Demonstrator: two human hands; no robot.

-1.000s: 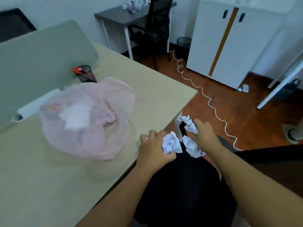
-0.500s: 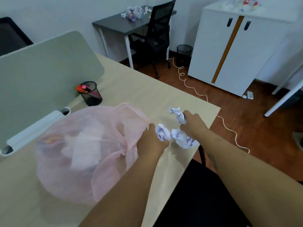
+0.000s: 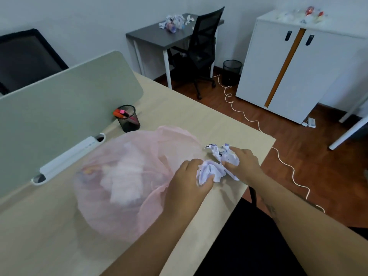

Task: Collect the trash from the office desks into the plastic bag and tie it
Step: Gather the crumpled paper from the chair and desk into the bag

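A thin pink plastic bag (image 3: pixel 127 176), bulging with pale trash, lies on the light wooden desk (image 3: pixel 191 118). Just right of it my left hand (image 3: pixel 189 180) grips a crumpled white paper ball (image 3: pixel 209 172). My right hand (image 3: pixel 242 164) is closed on more crumpled paper (image 3: pixel 223 153) with purple print, touching the left hand's wad. Both hands hover over the desk near its right edge, beside the bag's crumpled side. More crumpled trash (image 3: pixel 175 21) lies on the far dark desk (image 3: pixel 155 36).
A mesh pen cup (image 3: pixel 128 121) stands behind the bag by the grey-green divider (image 3: pixel 65 100). A black chair (image 3: pixel 201 50), a mesh bin (image 3: pixel 232 71), a white cabinet (image 3: pixel 310 72) with litter (image 3: pixel 304 14) on top, and a white cord (image 3: pixel 258 124) on the floor lie beyond.
Both hands rose from below the desk edge onto the desk, carrying the crumpled papers up and left toward the bag. The papers are now pressed together between the hands.
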